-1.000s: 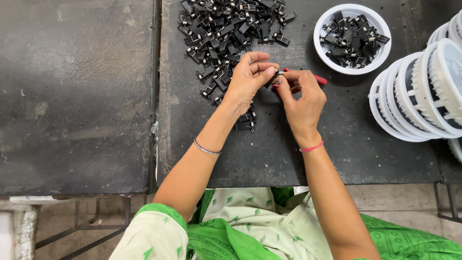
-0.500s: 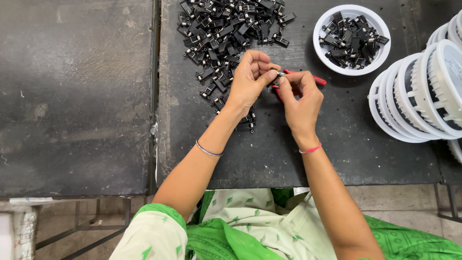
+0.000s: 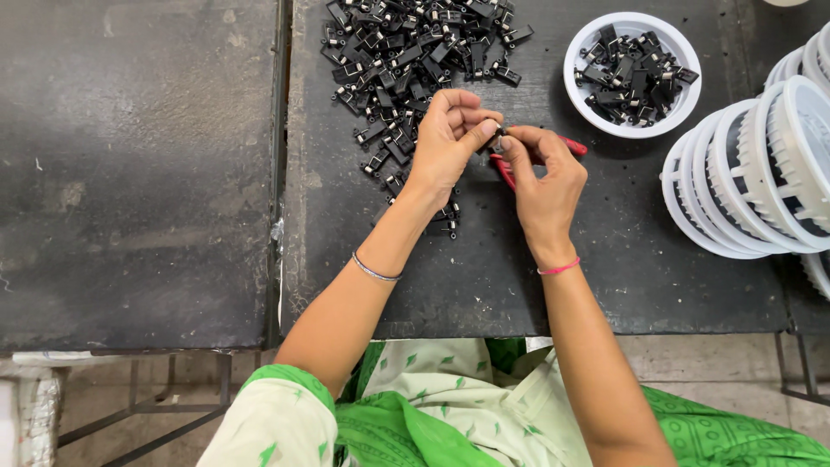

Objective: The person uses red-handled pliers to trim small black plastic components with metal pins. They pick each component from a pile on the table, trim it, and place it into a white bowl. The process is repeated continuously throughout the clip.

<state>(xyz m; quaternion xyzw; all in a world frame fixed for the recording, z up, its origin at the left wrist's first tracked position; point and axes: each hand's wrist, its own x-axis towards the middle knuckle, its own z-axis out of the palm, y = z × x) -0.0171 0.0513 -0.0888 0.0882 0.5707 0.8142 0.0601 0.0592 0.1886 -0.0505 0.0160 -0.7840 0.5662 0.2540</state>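
A big dark grey bench (image 3: pixel 138 173) fills most of the view. It is made of two flat tops with a thin gap between them. The left top is bare and scuffed. All the things lie on the right top.

At the right edge stands a leaning stack of white round plastic lids (image 3: pixel 761 173) with ribbed rims. Far from the person, near the middle, lies a wide heap of small black plastic parts (image 3: pixel 406 52) with little silver metal ends. A few more of these parts lie loose near the left wrist. To the right of the heap sits a white round plastic bowl (image 3: pixel 683 108), and it holds more of the same black parts.

The person's two hands meet between the heap and the bowl, just above the bench. The left hand (image 3: pixel 445 138) has its fingers curled in, and its thumb and first finger pinch one tiny black part (image 3: pixel 501 130). The right hand (image 3: pixel 543 177) has its grip shut too. Its fingertips touch that same tiny part, and its palm is wrapped around a small tool with red handles (image 3: pixel 500 164). A thin silver bangle (image 3: pixel 373 270) is on the left wrist and a pink band (image 3: pixel 558 269) is on the right wrist.
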